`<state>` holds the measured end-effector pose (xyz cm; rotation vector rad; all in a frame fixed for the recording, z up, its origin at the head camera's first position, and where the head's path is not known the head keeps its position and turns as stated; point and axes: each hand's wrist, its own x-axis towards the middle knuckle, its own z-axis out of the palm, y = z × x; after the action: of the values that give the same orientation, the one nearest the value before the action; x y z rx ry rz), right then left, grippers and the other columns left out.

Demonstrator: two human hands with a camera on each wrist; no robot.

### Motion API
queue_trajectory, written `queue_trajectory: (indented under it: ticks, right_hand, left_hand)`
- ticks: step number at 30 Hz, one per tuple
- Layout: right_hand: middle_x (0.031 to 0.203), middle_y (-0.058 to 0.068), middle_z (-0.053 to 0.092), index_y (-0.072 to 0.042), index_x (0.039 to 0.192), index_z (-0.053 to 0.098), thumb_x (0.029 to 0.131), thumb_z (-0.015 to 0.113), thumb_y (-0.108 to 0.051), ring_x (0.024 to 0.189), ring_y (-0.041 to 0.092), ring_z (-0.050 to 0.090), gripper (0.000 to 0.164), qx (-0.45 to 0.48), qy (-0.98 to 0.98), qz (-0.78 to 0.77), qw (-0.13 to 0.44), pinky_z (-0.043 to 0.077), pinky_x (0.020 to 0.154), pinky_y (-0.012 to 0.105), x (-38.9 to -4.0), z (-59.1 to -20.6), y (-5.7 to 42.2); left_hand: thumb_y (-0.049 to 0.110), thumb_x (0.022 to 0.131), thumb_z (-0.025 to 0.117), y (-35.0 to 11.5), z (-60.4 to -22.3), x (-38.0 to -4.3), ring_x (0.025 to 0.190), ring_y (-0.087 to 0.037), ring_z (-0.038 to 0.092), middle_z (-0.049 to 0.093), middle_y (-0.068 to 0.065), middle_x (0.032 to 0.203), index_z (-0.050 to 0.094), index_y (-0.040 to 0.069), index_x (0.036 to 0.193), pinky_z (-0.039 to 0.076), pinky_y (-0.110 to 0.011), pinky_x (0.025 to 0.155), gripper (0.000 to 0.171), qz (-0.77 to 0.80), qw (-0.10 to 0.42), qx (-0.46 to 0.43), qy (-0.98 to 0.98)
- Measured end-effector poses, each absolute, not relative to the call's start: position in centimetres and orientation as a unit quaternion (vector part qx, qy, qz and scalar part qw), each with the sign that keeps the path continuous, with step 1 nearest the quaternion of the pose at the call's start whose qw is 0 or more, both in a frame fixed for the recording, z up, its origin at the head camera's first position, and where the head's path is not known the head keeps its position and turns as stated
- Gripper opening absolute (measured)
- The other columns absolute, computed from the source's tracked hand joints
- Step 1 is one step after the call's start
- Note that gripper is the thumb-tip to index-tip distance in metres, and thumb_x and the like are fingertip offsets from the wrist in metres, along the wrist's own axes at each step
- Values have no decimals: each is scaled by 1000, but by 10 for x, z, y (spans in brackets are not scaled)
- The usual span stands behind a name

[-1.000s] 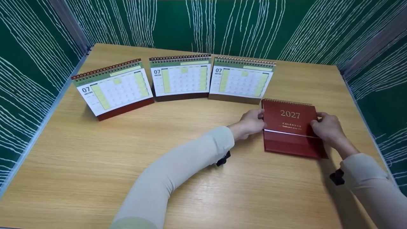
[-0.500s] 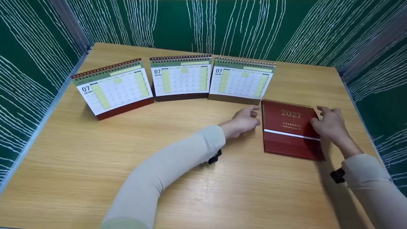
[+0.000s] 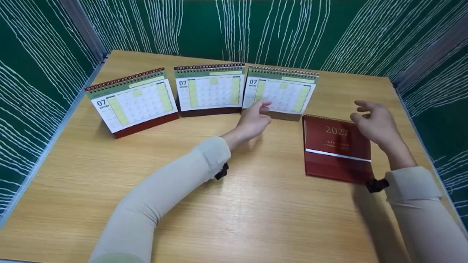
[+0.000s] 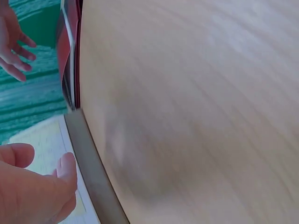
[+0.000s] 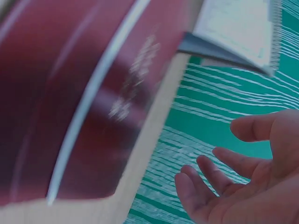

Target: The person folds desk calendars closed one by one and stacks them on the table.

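A dark red desk calendar (image 3: 336, 146), its cover marked 2027, lies low at the right of the table in the head view. Over its upper right corner hovers my right hand (image 3: 378, 122); in the right wrist view its fingers (image 5: 224, 172) are spread loosely, holding nothing. My left hand (image 3: 252, 122) is in front of the brown-based calendar (image 3: 279, 93), third from the left, its fingers relaxed and holding nothing. Whether it touches that calendar's page I cannot tell.
Two more desk calendars stand upright on the wooden table (image 3: 234, 204): a red-based one (image 3: 133, 104) at the left and a dark-based one (image 3: 210, 89) in the middle. Their pages show 07. Green walls (image 3: 204, 29) with white drip lines border the table.
Both hands have let go of the red calendar. My left hand has moved left, away from its side; the right has lifted up off its right edge. The standing calendars stay put.
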<state>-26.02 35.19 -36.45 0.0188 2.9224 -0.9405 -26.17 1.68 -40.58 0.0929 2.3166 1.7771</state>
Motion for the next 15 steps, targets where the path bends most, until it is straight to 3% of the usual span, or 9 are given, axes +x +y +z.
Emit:
queue_trajectory:
  ticks: [8,15]
  right_hand:
    - [159,27,43,-10,167,33,111,47,-40,140,48,46,65,-3,934,-354,44,43,110,64,-266,-354,324]
    - [161,20,42,-17,168,33,110,47,-45,137,39,48,66,7,917,-395,55,45,111,55,-271,-352,305]
  left_hand:
    - [-3,96,61,-14,-402,-263,122,-22,64,60,-13,145,53,10,153,54,-26,102,59,586,43,43,808]
    - [4,101,61,-32,-394,-261,123,-18,59,55,-7,147,48,15,157,53,-25,99,58,584,32,38,810]
